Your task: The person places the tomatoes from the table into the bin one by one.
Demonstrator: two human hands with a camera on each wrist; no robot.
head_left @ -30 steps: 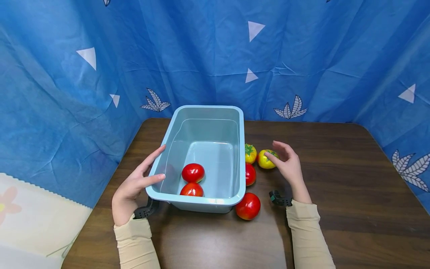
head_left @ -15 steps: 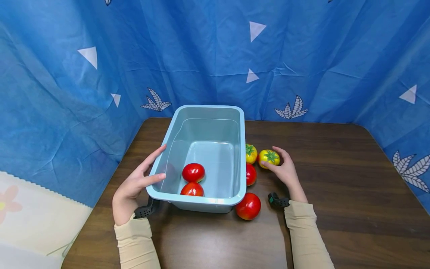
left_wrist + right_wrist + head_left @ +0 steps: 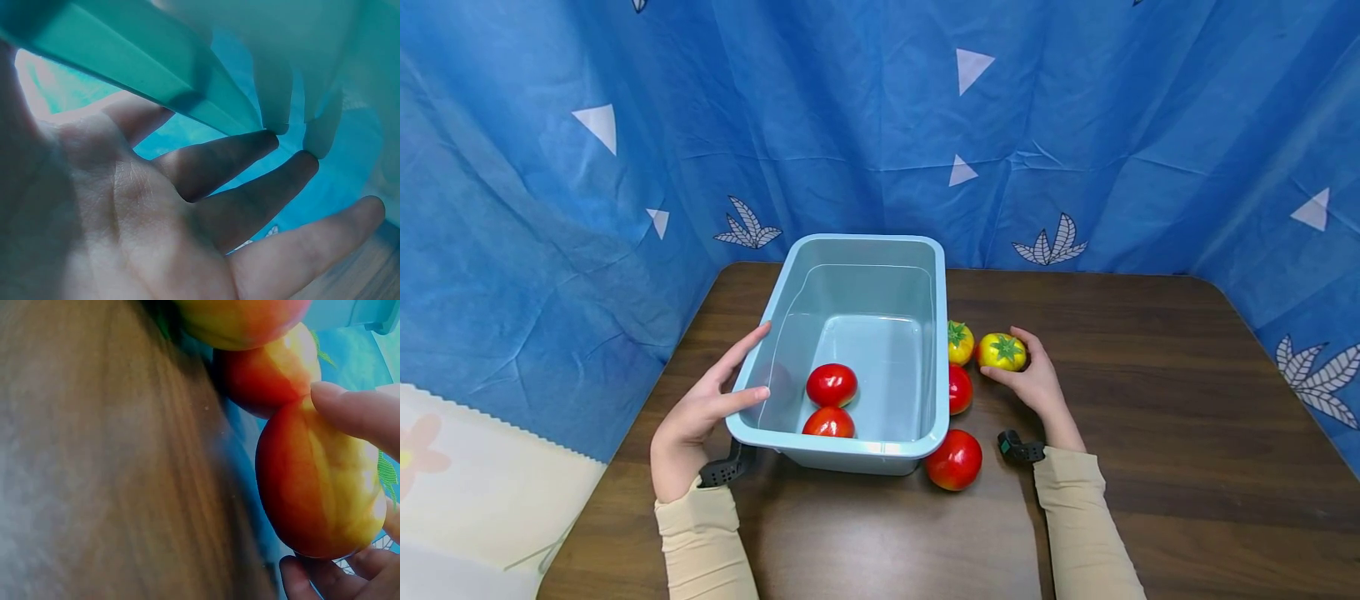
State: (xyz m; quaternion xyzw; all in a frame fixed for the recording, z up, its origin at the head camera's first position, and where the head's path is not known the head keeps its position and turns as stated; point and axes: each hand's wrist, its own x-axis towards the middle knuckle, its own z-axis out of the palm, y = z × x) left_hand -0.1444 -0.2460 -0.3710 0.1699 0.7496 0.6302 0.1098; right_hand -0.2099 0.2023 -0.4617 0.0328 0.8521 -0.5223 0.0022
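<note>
My left hand (image 3: 703, 408) rests at the left rim of a light blue plastic bin (image 3: 880, 447). Its thumb and index finger reach over the rim; in the left wrist view, the other fingers (image 3: 219, 164) lie straight against the outer wall. A yellow-and-red tomato (image 3: 1002, 352) with a green star-shaped top lies right of the bin. Curled around it are the thumb and fingers of my right hand (image 3: 1039, 383). In the right wrist view, the thumb (image 3: 353, 412) touches one side of this tomato (image 3: 312, 487) and fingers lie at the other.
Two red tomatoes (image 3: 831, 385) lie inside the bin. Beside its right wall are another yellow tomato (image 3: 959, 342), a partly hidden red one (image 3: 959, 389) and a whole red one (image 3: 953, 460). A blue curtain (image 3: 880, 125) hangs behind the dark wooden table (image 3: 1150, 400).
My right hand has come down from above the yellow tomato and its thumb and fingers have closed round it. The left hand and the bin have stayed put.
</note>
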